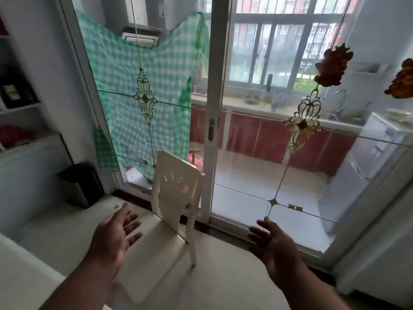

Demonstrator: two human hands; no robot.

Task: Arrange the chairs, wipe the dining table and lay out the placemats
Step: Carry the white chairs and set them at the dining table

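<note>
A cream plastic chair (176, 193) stands on the pale floor in front of the sliding glass door, its back toward the glass and its seat facing me. My left hand (114, 233) hovers open over the left side of the seat, fingers spread, holding nothing. My right hand (273, 240) is open to the right of the chair, apart from it, palm turned inward. No table or placemat is in view.
The sliding glass door (214, 130) with gold ornaments closes off a kitchen behind. A dark bin (80, 184) stands at the left by a white cabinet (29, 166). A green checked cloth (143, 86) hangs behind the glass. A white edge (20, 265) lies at the lower left.
</note>
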